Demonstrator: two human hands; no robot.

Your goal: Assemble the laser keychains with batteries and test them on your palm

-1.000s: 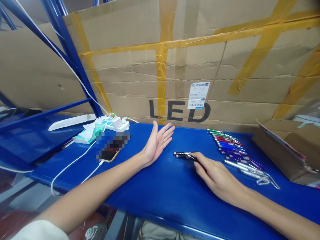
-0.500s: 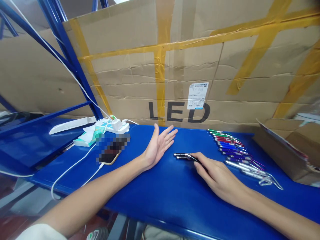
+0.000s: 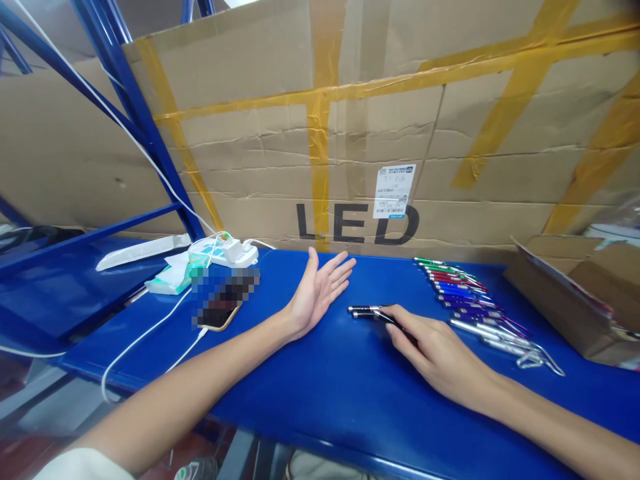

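Observation:
My right hand (image 3: 437, 350) pinches a small group of black pens (image 3: 361, 312), slim and pen-shaped with silver ends, low over the blue table (image 3: 310, 393). Their tips point left and their rear parts are hidden under my fingers. My left hand (image 3: 319, 297) rests side-on on the table, palm facing right, fingers stretched and nothing in it; a small gap parts it from the black pens. Right of my right hand lies a row of similar pens (image 3: 455, 291), sorted by colour: green, red, blue and purple. Nearest to me are silver pens (image 3: 493, 337) with a carabiner-like clip (image 3: 537, 359).
A large taped cardboard box (image 3: 260, 167) marked LED stands behind the table. At right is an open carton (image 3: 565, 300). A charging phone (image 3: 225, 300), a tissue pack (image 3: 173, 277), a power strip (image 3: 240, 253) and white cables lie at left, beside a blue rack post (image 3: 140, 113).

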